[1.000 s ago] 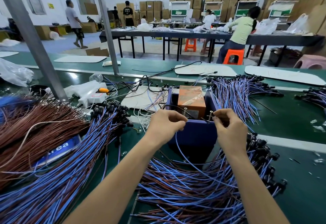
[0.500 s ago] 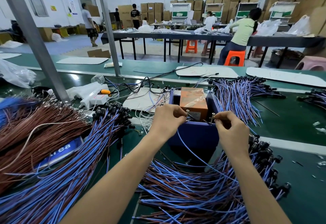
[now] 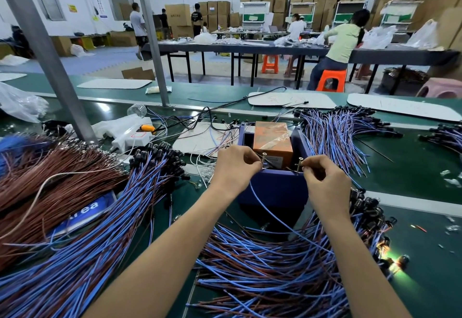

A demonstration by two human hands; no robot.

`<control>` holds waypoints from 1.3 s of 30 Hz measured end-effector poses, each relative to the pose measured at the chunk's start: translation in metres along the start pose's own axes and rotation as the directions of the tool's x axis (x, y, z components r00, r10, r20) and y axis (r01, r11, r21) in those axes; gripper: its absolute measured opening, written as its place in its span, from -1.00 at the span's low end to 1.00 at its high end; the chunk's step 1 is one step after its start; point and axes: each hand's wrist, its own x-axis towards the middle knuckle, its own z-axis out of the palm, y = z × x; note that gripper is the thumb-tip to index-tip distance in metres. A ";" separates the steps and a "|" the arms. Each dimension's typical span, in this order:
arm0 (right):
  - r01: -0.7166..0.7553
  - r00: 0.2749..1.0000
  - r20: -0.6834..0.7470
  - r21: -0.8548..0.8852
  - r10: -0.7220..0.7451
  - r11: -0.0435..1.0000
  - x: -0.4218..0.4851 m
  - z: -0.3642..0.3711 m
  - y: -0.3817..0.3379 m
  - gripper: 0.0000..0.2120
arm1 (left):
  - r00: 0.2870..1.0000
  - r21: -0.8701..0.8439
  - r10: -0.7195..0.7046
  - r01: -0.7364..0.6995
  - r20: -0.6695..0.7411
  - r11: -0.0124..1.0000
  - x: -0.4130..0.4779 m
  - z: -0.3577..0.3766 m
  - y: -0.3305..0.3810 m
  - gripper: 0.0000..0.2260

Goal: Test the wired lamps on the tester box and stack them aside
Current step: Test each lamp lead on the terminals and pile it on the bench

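Pinching a blue wire (image 3: 265, 207) to one screw post (image 3: 263, 159) with left hand (image 3: 235, 167), right hand (image 3: 325, 180) pinching the second screw post (image 3: 298, 165); one tester box (image 3: 275, 187), one lamp (image 3: 400, 260) glowing green.

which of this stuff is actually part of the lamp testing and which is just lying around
In the job: tester box, its two screws, left hand and right hand pinching lamp wires there, glowing lamp, wired lamps piled in front.
Lying about: power strip, plastic bag, white boards.
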 end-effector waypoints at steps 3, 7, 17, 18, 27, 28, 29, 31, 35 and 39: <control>-0.003 1.000 0.007 0.009 0.003 1.000 -0.001 -0.002 -0.003 -0.81 | 1.000 -0.005 0.004 -0.004 0.021 1.000 -0.003 -0.002 0.001 -0.95; -0.010 0.997 0.073 0.132 0.001 0.991 -0.017 -0.018 -0.015 -0.82 | 0.994 -0.079 -0.016 0.025 0.106 0.997 -0.028 -0.016 -0.007 -0.93; -0.049 0.805 0.593 0.095 -0.017 0.994 -0.067 -0.033 -0.025 -0.87 | 0.884 0.139 -0.203 0.158 0.421 0.978 -0.093 -0.094 -0.082 -0.89; -0.039 0.796 0.605 0.081 -0.018 0.996 -0.069 -0.027 -0.028 -0.87 | 0.894 0.262 -0.249 0.156 0.373 0.952 -0.094 -0.090 -0.090 -0.90; 0.087 0.624 0.782 -0.076 0.005 0.993 -0.096 0.037 -0.023 -0.84 | 0.923 0.521 -0.330 0.186 0.199 0.833 -0.104 -0.066 -0.117 -0.85; 0.090 0.618 0.786 -0.083 0.010 0.992 -0.097 0.039 -0.021 -0.84 | 0.926 0.522 -0.336 0.204 0.170 0.828 -0.105 -0.065 -0.119 -0.84; 0.087 0.620 0.785 -0.085 0.013 0.993 -0.097 0.041 -0.020 -0.85 | 0.927 0.530 -0.345 0.222 0.144 0.818 -0.105 -0.066 -0.119 -0.83; 0.079 0.625 0.780 -0.090 0.021 0.993 -0.097 0.041 -0.018 -0.85 | 0.924 0.560 -0.369 0.253 0.103 0.789 -0.106 -0.067 -0.117 -0.80; 0.057 0.656 0.754 -0.078 0.021 0.995 -0.097 0.041 -0.023 -0.85 | 0.924 0.439 -0.379 0.321 0.049 0.839 -0.101 -0.073 -0.108 -0.75; -0.191 0.737 0.672 0.096 0.078 0.977 -0.098 0.039 -0.044 -0.79 | 0.940 0.118 -0.341 0.342 -0.026 0.932 -0.098 -0.081 -0.082 -0.72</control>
